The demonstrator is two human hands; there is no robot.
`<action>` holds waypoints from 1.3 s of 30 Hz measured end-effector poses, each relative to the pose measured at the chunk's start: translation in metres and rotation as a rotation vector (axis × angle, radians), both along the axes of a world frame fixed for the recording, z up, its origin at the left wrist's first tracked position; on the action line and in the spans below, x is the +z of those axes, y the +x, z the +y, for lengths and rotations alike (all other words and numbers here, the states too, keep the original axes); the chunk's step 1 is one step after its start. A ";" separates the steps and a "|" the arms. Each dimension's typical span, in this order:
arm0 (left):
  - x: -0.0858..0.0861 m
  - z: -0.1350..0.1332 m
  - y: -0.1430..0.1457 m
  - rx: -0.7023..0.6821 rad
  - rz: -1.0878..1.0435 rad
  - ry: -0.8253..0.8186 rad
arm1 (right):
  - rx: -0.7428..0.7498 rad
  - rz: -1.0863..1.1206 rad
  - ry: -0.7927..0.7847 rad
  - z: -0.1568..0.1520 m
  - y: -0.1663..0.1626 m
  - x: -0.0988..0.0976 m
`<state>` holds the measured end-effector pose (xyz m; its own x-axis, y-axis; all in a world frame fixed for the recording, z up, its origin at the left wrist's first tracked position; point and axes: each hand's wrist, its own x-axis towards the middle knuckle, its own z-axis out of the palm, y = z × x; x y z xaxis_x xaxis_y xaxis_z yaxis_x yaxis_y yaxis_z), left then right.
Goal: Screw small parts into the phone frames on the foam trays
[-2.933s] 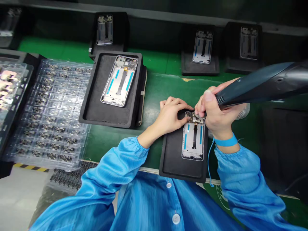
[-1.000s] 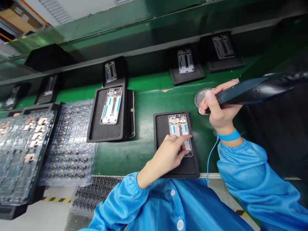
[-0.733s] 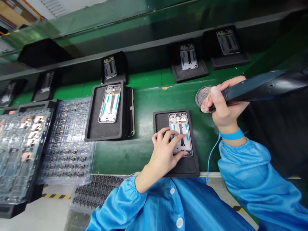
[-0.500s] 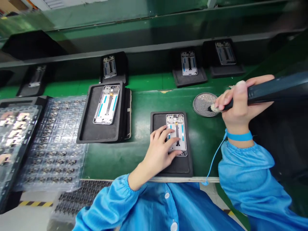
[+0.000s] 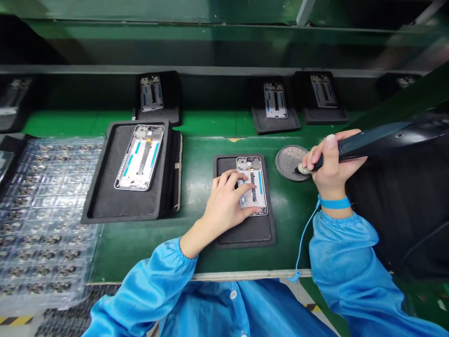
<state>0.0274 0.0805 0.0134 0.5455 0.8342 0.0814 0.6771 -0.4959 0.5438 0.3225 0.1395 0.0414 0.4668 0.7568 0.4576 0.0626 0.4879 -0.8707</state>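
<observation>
My left hand (image 5: 226, 199) rests over the left side of a silver phone frame (image 5: 257, 185), fingers curved and spread, thumb near its lower end. The frame lies in a black foam tray (image 5: 247, 233); it carries blue strips and a dark flex cable, partly covered by my fingers. In my right hand (image 5: 331, 166) is a black electric screwdriver (image 5: 379, 140), held closed near its front end and tilted. Its tip is over a round perforated dish (image 5: 289, 157) of tiny screws; whether a screw sits on the tip is too small to tell.
To the left, another phone frame (image 5: 140, 159) lies in a stacked foam tray (image 5: 101, 201). Clear plastic trays (image 5: 49, 220) of small parts stand beyond it. Along the green line at the back are more trayed frames (image 5: 275, 100). Dark fabric (image 5: 396, 220) is at right.
The view has shifted, so the bench things sit differently in the picture. My left hand stays on the phone frame, and the screwdriver in my right hand stays at the screw dish.
</observation>
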 end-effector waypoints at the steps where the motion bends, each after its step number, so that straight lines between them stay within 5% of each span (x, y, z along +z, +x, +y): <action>1: 0.000 0.000 0.000 0.000 -0.003 0.000 | -0.001 -0.008 -0.008 0.000 0.000 0.000; 14: 0.005 -0.002 0.002 -0.011 0.000 -0.023 | 0.002 -0.094 0.016 -0.002 0.001 -0.002; 18: 0.011 0.001 0.001 -0.060 -0.014 -0.065 | 0.046 -0.036 0.058 -0.016 -0.007 0.015; 23: 0.017 0.002 0.004 -0.071 -0.031 -0.116 | 0.369 0.064 0.086 -0.061 -0.041 0.044; 28: 0.021 0.001 0.007 -0.076 -0.029 -0.145 | 0.717 0.133 0.016 -0.088 -0.072 0.035; 39: 0.018 0.000 0.009 -0.071 -0.044 -0.116 | 0.700 0.093 0.012 -0.086 -0.080 0.025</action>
